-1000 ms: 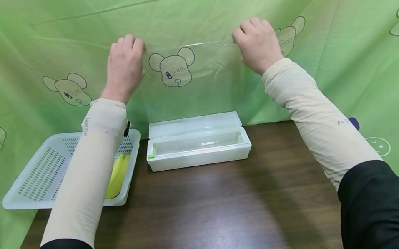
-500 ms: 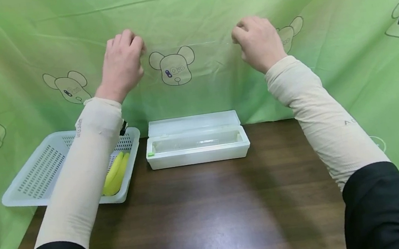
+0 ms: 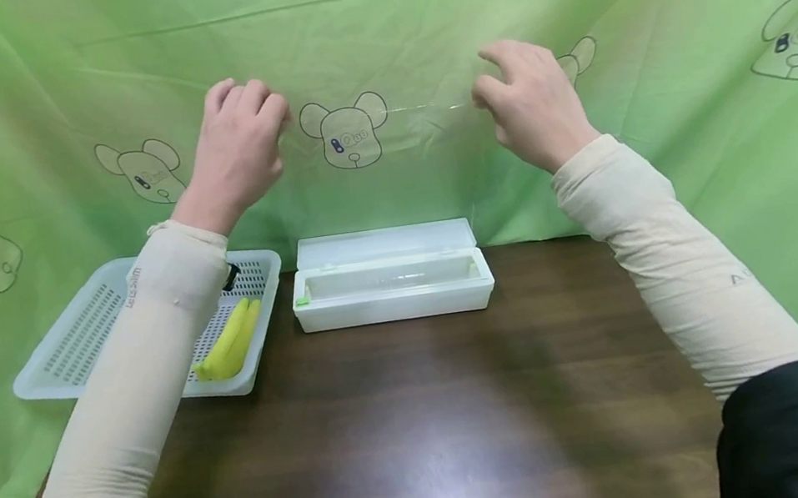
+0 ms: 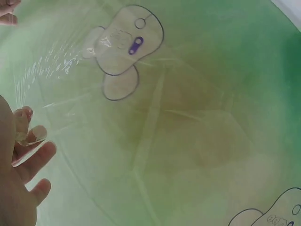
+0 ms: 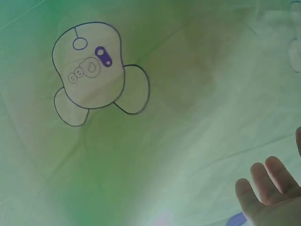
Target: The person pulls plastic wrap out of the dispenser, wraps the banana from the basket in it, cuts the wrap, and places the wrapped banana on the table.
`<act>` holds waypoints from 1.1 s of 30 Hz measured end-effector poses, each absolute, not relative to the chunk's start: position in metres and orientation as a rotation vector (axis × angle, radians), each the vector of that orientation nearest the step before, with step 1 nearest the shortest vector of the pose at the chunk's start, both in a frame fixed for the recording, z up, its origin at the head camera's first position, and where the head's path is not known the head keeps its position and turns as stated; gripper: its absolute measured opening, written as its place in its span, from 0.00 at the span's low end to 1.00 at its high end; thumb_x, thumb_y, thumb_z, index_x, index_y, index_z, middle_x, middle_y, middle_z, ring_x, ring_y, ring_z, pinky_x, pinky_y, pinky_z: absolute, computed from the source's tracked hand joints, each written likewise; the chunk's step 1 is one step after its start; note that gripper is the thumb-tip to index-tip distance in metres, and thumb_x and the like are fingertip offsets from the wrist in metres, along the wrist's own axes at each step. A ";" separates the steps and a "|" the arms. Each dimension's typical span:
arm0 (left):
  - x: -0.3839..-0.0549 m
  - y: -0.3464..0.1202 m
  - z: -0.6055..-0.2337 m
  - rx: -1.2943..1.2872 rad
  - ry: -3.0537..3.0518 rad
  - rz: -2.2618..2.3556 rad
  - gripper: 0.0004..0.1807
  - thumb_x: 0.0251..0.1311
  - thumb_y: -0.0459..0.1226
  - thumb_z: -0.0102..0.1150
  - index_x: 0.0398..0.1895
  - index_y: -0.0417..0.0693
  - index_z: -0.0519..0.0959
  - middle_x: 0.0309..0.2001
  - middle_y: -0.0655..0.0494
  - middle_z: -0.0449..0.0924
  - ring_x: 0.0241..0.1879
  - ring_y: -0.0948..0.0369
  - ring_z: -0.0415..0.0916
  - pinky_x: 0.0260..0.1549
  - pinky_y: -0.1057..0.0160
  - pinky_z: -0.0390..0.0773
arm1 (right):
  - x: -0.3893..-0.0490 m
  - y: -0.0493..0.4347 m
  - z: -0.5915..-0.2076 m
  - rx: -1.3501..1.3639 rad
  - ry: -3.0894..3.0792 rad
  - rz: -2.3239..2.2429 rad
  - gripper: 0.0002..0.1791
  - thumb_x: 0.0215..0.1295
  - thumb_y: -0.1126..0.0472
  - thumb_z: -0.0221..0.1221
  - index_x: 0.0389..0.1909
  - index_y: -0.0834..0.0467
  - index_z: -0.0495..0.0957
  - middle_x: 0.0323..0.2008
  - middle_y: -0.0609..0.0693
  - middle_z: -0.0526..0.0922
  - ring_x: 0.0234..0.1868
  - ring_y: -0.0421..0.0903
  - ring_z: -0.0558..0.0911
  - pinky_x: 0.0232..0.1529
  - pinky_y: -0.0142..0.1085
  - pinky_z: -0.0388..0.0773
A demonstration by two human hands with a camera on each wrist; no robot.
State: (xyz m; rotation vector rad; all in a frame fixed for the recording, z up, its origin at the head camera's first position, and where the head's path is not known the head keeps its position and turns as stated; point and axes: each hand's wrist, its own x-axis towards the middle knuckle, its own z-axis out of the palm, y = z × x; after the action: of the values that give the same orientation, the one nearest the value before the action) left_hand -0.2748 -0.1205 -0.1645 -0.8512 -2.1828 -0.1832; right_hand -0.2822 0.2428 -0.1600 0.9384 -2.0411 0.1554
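A see-through sheet of cling film [image 3: 418,108] stretches between the two raised hands, its top edge a thin bright line in the head view. My left hand [image 3: 234,144] pinches one corner; the left wrist view shows the film [image 4: 61,56] creased and gathered at the thumb and fingertips. At the opposite corner, my right hand [image 3: 531,101] holds the film at thumb and fingertips, while its other fingers [image 5: 263,179] spread in the right wrist view. Below the hands stands a white lidded box [image 3: 395,308], lid up. The film's lower edge is lost against the green cloth.
On the left, a pale plastic basket [image 3: 47,392] with yellow bananas [image 3: 232,338] sits partly behind the left sleeve. Green cloth [image 3: 407,21] printed with bear heads hangs behind and at both sides of the dark wooden table [image 3: 421,414].
Both hands have come down slightly and their wrists have drawn apart. Fingers of the right hand have spread. The view has shifted a little; box and basket stay put.
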 end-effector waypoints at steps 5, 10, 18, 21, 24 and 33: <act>-0.259 -0.125 -0.174 -0.911 -2.094 -0.199 0.09 0.55 0.17 0.55 0.36 0.34 0.77 0.42 0.39 0.79 0.45 0.41 0.76 0.69 0.44 0.57 | -0.266 0.245 -0.165 0.950 -2.051 0.159 0.03 0.62 0.76 0.62 0.31 0.68 0.79 0.53 0.72 0.79 0.55 0.70 0.77 0.53 0.65 0.72; -0.243 -0.128 -0.184 -0.951 -2.006 -0.192 0.10 0.56 0.16 0.56 0.34 0.34 0.78 0.36 0.40 0.79 0.40 0.41 0.77 0.69 0.43 0.57 | -0.247 0.246 -0.171 0.988 -2.015 0.166 0.03 0.61 0.76 0.63 0.32 0.68 0.80 0.53 0.72 0.79 0.55 0.71 0.77 0.52 0.66 0.72; -0.204 -0.132 -0.203 -1.030 -1.993 -0.213 0.15 0.50 0.12 0.53 0.33 0.36 0.77 0.36 0.40 0.81 0.47 0.40 0.79 0.70 0.37 0.52 | -0.201 0.248 -0.189 1.046 -1.978 0.195 0.06 0.58 0.79 0.61 0.29 0.66 0.79 0.54 0.74 0.78 0.57 0.74 0.75 0.57 0.67 0.70; -0.184 -0.132 -0.215 -1.051 -2.026 -0.232 0.15 0.50 0.13 0.54 0.34 0.36 0.76 0.42 0.38 0.82 0.55 0.38 0.77 0.69 0.35 0.49 | -0.177 0.248 -0.199 1.050 -1.996 0.217 0.08 0.55 0.80 0.63 0.30 0.65 0.80 0.58 0.74 0.76 0.60 0.75 0.73 0.57 0.69 0.68; -0.159 -0.135 -0.229 -1.088 -2.114 -0.242 0.16 0.49 0.13 0.52 0.36 0.38 0.74 0.52 0.36 0.80 0.61 0.37 0.73 0.69 0.34 0.50 | -0.151 0.246 -0.211 1.092 -2.015 0.284 0.09 0.52 0.79 0.65 0.30 0.65 0.79 0.63 0.74 0.71 0.62 0.75 0.71 0.60 0.68 0.66; -0.085 -0.150 -0.282 -1.257 -2.472 -0.282 0.27 0.40 0.11 0.47 0.43 0.43 0.71 0.67 0.36 0.69 0.70 0.42 0.63 0.66 0.38 0.61 | -0.081 0.246 -0.268 1.223 -2.222 0.347 0.19 0.80 0.58 0.42 0.31 0.59 0.76 0.69 0.70 0.65 0.68 0.68 0.67 0.70 0.54 0.61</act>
State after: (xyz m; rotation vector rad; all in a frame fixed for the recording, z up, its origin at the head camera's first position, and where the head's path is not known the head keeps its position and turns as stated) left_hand -0.0851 -0.1500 -0.2817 -1.2571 -2.4723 -0.2823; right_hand -0.0813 0.2462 -0.2680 1.2229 -2.2215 0.3473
